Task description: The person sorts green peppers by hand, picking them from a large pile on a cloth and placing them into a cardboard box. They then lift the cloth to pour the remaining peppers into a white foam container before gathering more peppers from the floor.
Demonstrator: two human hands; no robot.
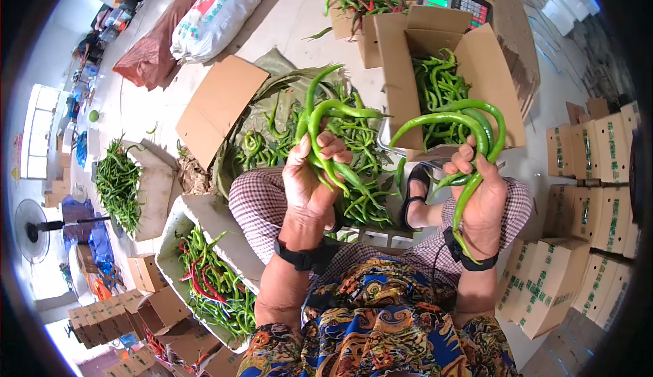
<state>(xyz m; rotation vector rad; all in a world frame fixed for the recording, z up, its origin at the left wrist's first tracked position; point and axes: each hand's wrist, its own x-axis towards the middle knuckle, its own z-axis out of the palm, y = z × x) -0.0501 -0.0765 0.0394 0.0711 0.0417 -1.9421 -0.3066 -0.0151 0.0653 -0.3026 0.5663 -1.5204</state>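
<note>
My left hand (314, 180) is raised over the pile, its fingers wrapped round several green peppers (333, 108) that stick out above and below the fist. To the right, my right hand (481, 190) grips several long curved green peppers (495, 125), one hanging down past the wrist. Beneath and behind my left hand, a heap of loose green peppers (360, 132) lies on a greenish sack cloth (235, 129). Just beyond my right hand, an open cardboard box (493, 71) holds more green peppers (439, 78).
A white foam box (170, 241) with green and red peppers stands at the lower left. Another pepper heap (119, 186) lies farther left. A scale (454, 2) and a second pepper box (367, 47) are at the top. Stacked cartons (598, 146) line the right side.
</note>
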